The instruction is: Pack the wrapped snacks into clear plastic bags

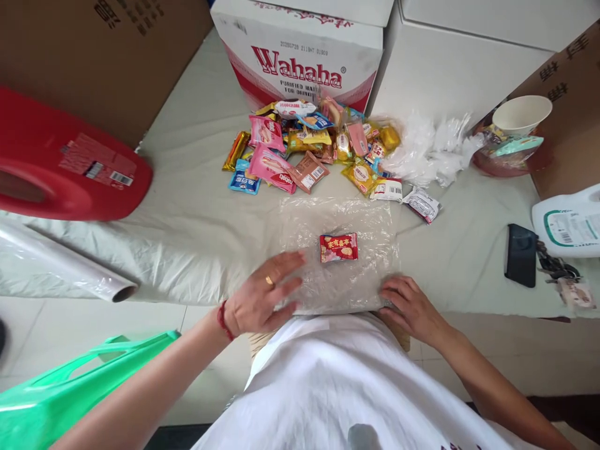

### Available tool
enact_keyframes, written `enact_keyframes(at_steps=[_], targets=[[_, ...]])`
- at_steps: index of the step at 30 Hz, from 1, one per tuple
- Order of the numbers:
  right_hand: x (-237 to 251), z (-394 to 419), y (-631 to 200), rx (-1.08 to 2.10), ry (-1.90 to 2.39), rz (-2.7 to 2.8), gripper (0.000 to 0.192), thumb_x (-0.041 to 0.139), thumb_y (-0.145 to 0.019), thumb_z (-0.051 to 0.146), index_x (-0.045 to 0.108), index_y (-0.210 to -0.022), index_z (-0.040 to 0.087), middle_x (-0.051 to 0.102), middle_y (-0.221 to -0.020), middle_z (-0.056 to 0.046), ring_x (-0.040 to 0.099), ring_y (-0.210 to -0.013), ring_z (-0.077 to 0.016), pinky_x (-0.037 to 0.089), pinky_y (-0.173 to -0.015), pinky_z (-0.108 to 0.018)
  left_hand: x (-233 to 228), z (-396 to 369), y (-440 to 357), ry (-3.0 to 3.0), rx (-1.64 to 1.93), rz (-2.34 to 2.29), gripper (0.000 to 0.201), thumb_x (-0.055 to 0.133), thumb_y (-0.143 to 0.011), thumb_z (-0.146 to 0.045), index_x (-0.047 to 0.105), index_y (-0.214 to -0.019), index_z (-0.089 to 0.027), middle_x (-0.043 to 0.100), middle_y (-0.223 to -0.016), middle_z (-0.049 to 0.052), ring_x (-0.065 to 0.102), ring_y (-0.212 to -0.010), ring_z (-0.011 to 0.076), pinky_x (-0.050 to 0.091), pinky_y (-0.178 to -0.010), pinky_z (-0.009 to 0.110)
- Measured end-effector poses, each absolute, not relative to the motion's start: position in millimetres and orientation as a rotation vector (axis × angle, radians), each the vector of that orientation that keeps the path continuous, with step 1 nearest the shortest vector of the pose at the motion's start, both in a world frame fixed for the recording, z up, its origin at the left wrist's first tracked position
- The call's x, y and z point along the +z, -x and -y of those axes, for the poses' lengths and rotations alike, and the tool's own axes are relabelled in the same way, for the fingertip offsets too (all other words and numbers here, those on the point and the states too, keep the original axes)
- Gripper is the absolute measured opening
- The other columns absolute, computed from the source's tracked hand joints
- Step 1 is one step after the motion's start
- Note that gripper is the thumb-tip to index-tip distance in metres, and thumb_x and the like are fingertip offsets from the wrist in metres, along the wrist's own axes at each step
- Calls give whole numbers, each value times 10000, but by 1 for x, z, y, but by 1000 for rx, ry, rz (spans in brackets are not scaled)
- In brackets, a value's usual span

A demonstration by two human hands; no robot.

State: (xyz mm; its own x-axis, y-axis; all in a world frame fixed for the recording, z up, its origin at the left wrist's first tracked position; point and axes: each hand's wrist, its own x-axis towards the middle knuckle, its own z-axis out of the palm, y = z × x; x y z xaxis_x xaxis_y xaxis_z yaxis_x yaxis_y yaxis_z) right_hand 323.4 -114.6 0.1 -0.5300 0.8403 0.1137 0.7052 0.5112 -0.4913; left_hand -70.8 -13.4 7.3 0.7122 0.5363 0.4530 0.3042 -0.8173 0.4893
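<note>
A clear plastic bag or sheet (344, 290) lies spread flat on the cloth in front of me. On top of it rests one small red wrapped snack packet (339, 247) with yellow lettering. My left hand (269, 292), wearing a ring and a red wrist string, is over the left edge of the plastic with its fingers apart. At the lower right edge of the plastic, my right hand (410, 307) touches it with bent fingers, the thumb apart from them; no firm grip shows.
Behind the plastic is a pile of wrapped snacks (300, 140), beside crumpled clear bags (426, 150). A Wahaba-style "Wahaha" carton (304, 56) stands at the back. Left are a red jug (70, 156) and film roll (70, 259); right, a phone (520, 255) and white bottle (569, 222).
</note>
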Motion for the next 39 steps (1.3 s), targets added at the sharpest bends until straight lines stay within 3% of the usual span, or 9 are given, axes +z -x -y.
enact_keyframes(at_steps=[3,6,12,17,20,26,31,34,39], targets=[[-6,108,-327,600,1238,2325,138,601,-1015,188,696,-1096,247,689,-1143,-90,597,-1090,-245,555,-907,-409,-5,34,85,-2598,543,-611,300,683,-942,-350,627,-1202,-212,606,-1504,187,463,-1513,352,443,-1220,568],[6,91,-327,774,1187,2293,140,546,-1043,202,678,-1025,243,713,-979,-59,617,-926,-208,539,-841,-371,-12,35,92,-2499,504,-693,121,565,-996,-217,681,-1032,-220,680,-1429,123,516,-1479,280,425,-1244,509],[62,31,-327,1109,1318,2234,247,521,-1057,388,668,-966,213,684,-840,-30,620,-779,-166,475,-717,-278,22,-5,90,-1985,374,-1049,303,467,-1032,-394,708,-1077,-216,794,-1102,67,747,-1014,216,586,-874,316],[61,-37,-321,1153,1590,2098,322,561,-974,484,683,-946,187,623,-721,5,535,-642,-148,396,-610,-258,28,-58,74,-1813,330,-1298,349,503,-937,-509,643,-863,-198,711,-804,40,641,-764,206,511,-724,334],[49,-63,-314,1021,1833,2199,240,557,-937,366,704,-945,176,641,-710,-6,535,-631,-157,372,-607,-270,20,-80,65,-1844,314,-1559,218,622,-831,-415,626,-853,-198,664,-839,62,595,-758,219,504,-739,383],[71,-70,-296,328,2023,2451,308,528,-977,333,746,-1121,170,725,-1098,-150,615,-1029,-311,442,-781,-357,46,-79,81,-1966,739,-2099,293,638,-836,-233,647,-1122,-172,622,-1177,171,583,-1170,353,453,-1058,572],[86,-96,-261,241,1686,2590,325,503,-1006,284,708,-1200,123,701,-1157,-186,567,-1153,-359,451,-978,-466,78,-37,57,-2338,1543,-1797,230,509,-876,-57,690,-932,-187,676,-997,77,613,-1018,261,456,-943,498],[68,-121,-232,303,1645,2805,366,581,-970,294,680,-1271,110,696,-1201,-199,574,-1169,-357,463,-960,-439,68,-18,11,-2546,1110,-1224,315,512,-897,-72,724,-1077,-220,754,-1090,57,619,-971,242,452,-862,450],[42,-148,-211,413,1800,2871,298,684,-891,241,726,-1153,105,738,-1022,-167,628,-1056,-303,456,-864,-349,27,-18,-41,-2570,436,-1264,322,512,-954,-132,771,-1102,-253,725,-1173,106,549,-1045,292,409,-833,450]])
